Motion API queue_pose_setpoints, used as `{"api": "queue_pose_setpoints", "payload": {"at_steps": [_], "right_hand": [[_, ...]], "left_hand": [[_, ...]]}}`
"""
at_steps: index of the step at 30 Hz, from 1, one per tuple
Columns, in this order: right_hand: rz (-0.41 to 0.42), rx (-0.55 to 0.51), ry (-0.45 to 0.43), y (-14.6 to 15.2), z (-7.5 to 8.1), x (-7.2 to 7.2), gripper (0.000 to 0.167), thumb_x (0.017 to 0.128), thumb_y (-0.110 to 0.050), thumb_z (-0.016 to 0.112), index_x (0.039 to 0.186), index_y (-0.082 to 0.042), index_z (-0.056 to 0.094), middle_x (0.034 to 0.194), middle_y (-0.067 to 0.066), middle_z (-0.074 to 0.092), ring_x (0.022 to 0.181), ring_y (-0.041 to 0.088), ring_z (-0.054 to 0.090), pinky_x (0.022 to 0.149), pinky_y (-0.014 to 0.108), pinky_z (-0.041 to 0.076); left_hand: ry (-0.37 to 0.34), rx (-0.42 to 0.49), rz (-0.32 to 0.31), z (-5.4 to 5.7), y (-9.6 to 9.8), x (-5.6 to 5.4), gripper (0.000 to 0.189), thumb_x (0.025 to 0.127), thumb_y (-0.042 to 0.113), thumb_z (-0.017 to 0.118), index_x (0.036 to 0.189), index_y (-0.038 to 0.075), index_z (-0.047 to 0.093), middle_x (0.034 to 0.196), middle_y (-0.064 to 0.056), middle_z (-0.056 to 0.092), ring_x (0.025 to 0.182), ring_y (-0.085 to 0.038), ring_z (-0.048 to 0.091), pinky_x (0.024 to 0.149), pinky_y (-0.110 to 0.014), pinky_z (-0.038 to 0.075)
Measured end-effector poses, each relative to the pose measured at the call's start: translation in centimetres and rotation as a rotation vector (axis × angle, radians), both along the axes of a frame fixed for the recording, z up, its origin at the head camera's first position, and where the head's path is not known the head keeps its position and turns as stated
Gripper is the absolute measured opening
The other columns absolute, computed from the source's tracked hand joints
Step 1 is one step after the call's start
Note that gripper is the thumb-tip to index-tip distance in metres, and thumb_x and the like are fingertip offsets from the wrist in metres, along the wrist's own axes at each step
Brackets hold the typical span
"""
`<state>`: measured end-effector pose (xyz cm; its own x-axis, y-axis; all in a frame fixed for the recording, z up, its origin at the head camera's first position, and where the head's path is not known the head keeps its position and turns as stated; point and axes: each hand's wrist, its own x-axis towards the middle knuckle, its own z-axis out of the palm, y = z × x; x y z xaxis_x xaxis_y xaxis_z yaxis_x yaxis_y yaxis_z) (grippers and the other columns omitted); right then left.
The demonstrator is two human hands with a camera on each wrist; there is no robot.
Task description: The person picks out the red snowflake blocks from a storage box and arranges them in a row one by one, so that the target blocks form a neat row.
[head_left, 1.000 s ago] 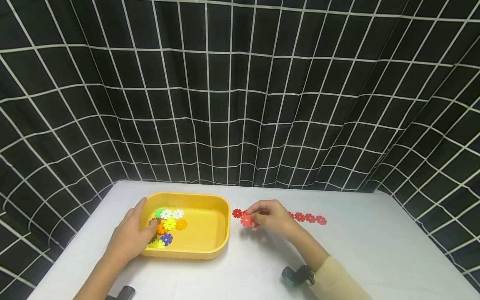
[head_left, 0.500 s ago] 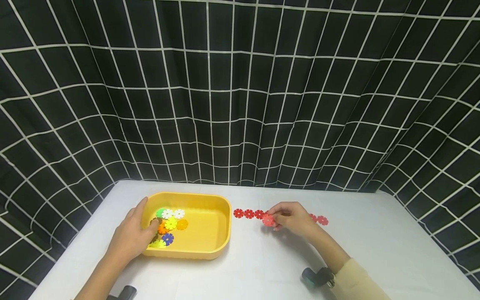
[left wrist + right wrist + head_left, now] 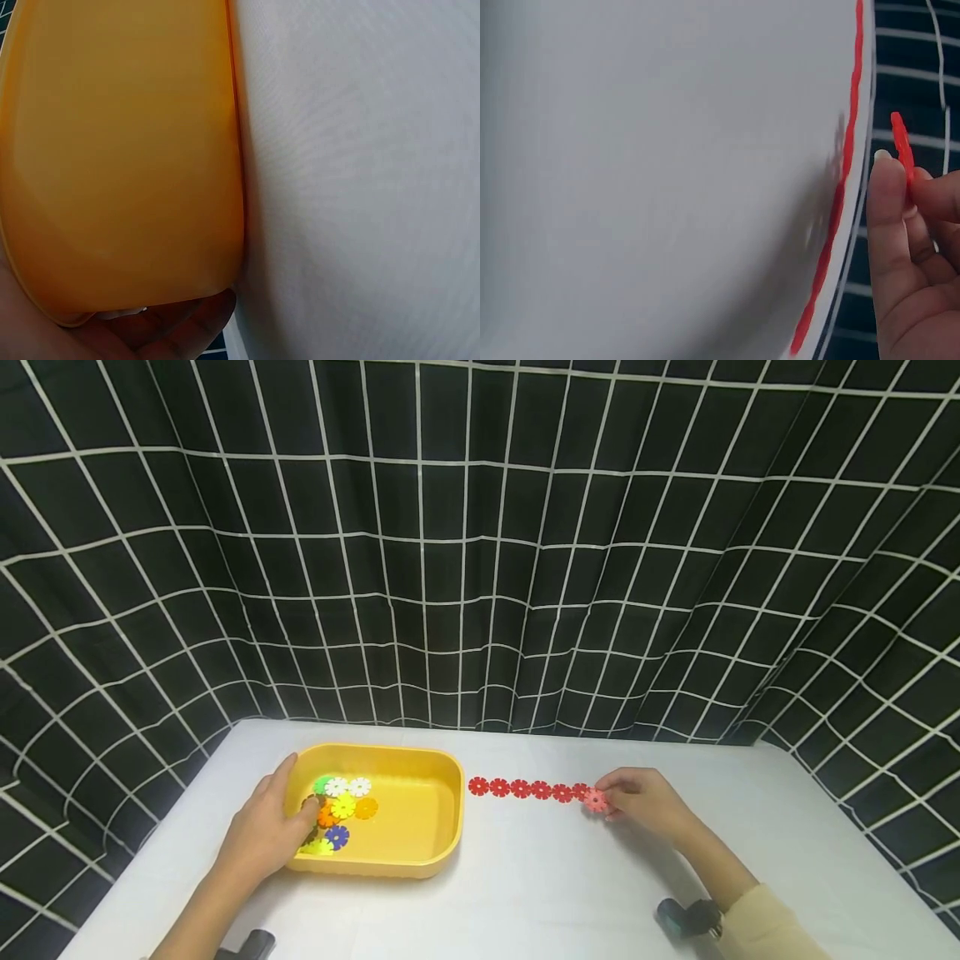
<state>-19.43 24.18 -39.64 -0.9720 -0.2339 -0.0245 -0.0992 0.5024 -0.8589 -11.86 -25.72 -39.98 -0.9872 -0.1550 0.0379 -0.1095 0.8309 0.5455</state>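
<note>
My left hand (image 3: 258,831) grips the left rim of a yellow plastic tub (image 3: 416,818), thumb inside and fingers along the outer wall. Inside the tub's left part lie several flower-shaped plastic discs in green, white, yellow (image 3: 342,806), orange, brown and blue (image 3: 337,837). To the right of the tub, a row of red flower discs (image 3: 521,788) runs left to right on the table. Above the row's right part my right hand (image 3: 648,802) pinches a light red flower disc (image 3: 596,800) between thumb and fingers. In the right wrist view this disc (image 3: 902,146) shows edge-on, raised off the table.
A white cloth (image 3: 517,893) covers the table. Behind it and at both sides hangs a black curtain (image 3: 480,568) with white grid lines. Dark wrist-camera mounts (image 3: 686,918) sit low at both forearms.
My right hand has moved right along the red row with the pinched disc, uncovering the row's left and middle discs. My left hand stays on the tub's rim.
</note>
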Motion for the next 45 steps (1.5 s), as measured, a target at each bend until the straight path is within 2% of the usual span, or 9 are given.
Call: {"api": "queue_pose_setpoints", "payload": {"at_steps": [8, 11, 15, 19, 24, 29, 39, 45], "right_hand": [[-0.097, 0.195, 0.018, 3.8, 0.1, -0.3, 0.021, 0.094, 0.001, 0.06, 0.11, 0.01, 0.068, 0.098, 0.019, 0.07, 0.077, 0.022, 0.069, 0.07, 0.03, 0.06], [-0.12, 0.27, 0.03, 5.0, 0.1, -0.5, 0.022, 0.094, -0.002, 0.059, 0.11, 0.009, 0.07, 0.102, 0.019, 0.07, 0.082, 0.024, 0.067, 0.072, 0.033, 0.058], [-0.164, 0.337, 0.002, 6.5, -0.1, -0.7, 0.023, 0.095, -0.007, 0.058, 0.11, 0.006, 0.07, 0.103, 0.017, 0.07, 0.091, 0.028, 0.063, 0.08, 0.044, 0.057], [-0.182, 0.346, -0.013, 7.9, -0.2, -0.8, 0.025, 0.095, -0.008, 0.059, 0.11, 0.008, 0.069, 0.101, 0.017, 0.07, 0.089, 0.028, 0.064, 0.082, 0.046, 0.057], [-0.199, 0.347, -0.029, 9.4, 0.0, -0.9, 0.025, 0.095, -0.008, 0.058, 0.11, 0.008, 0.069, 0.099, 0.015, 0.07, 0.087, 0.026, 0.064, 0.077, 0.039, 0.058], [-0.218, 0.37, -0.057, 10.3, 0.0, -1.5, 0.025, 0.095, -0.009, 0.059, 0.109, 0.009, 0.069, 0.095, 0.014, 0.07, 0.088, 0.028, 0.062, 0.076, 0.04, 0.058], [-0.225, 0.39, -0.096, 9.8, 0.1, -1.7, 0.026, 0.094, -0.007, 0.062, 0.111, 0.013, 0.066, 0.09, 0.013, 0.069, 0.078, 0.023, 0.063, 0.073, 0.038, 0.059], [-0.21, 0.407, -0.079, 9.4, 0.2, -1.5, 0.023, 0.093, -0.006, 0.063, 0.107, 0.012, 0.067, 0.091, 0.014, 0.069, 0.079, 0.023, 0.063, 0.073, 0.04, 0.059]], "left_hand": [[0.003, -0.007, -0.001, 0.2, 0.0, 0.0, 0.08, 0.097, 0.03, 0.057, 0.157, -0.003, 0.015, 0.142, -0.037, 0.038, 0.126, -0.057, 0.043, 0.099, -0.073, 0.036], [0.0, -0.003, -0.001, 0.2, 0.1, 0.1, 0.081, 0.097, 0.03, 0.056, 0.157, -0.003, 0.015, 0.142, -0.037, 0.038, 0.126, -0.057, 0.043, 0.1, -0.073, 0.036], [-0.002, 0.002, -0.001, 0.1, 0.1, 0.0, 0.08, 0.097, 0.03, 0.056, 0.158, -0.002, 0.015, 0.142, -0.036, 0.039, 0.125, -0.056, 0.044, 0.1, -0.073, 0.036], [-0.003, 0.004, 0.003, 0.0, 0.2, 0.0, 0.081, 0.097, 0.03, 0.057, 0.158, -0.002, 0.015, 0.141, -0.036, 0.039, 0.125, -0.055, 0.044, 0.1, -0.072, 0.037], [-0.002, 0.003, 0.001, 0.0, 0.2, 0.0, 0.081, 0.096, 0.03, 0.057, 0.158, -0.002, 0.015, 0.141, -0.036, 0.039, 0.125, -0.056, 0.044, 0.1, -0.072, 0.037], [0.008, -0.001, -0.006, 0.1, 0.2, 0.1, 0.08, 0.097, 0.03, 0.056, 0.157, -0.003, 0.016, 0.14, -0.037, 0.04, 0.124, -0.057, 0.045, 0.099, -0.073, 0.038], [-0.008, 0.003, 0.003, 0.1, 0.2, 0.1, 0.081, 0.097, 0.03, 0.056, 0.158, -0.002, 0.014, 0.141, -0.036, 0.039, 0.124, -0.056, 0.045, 0.099, -0.072, 0.037], [-0.012, 0.003, 0.005, 0.2, 0.2, 0.1, 0.081, 0.097, 0.03, 0.057, 0.158, -0.002, 0.014, 0.141, -0.036, 0.039, 0.124, -0.055, 0.045, 0.099, -0.072, 0.037]]}}
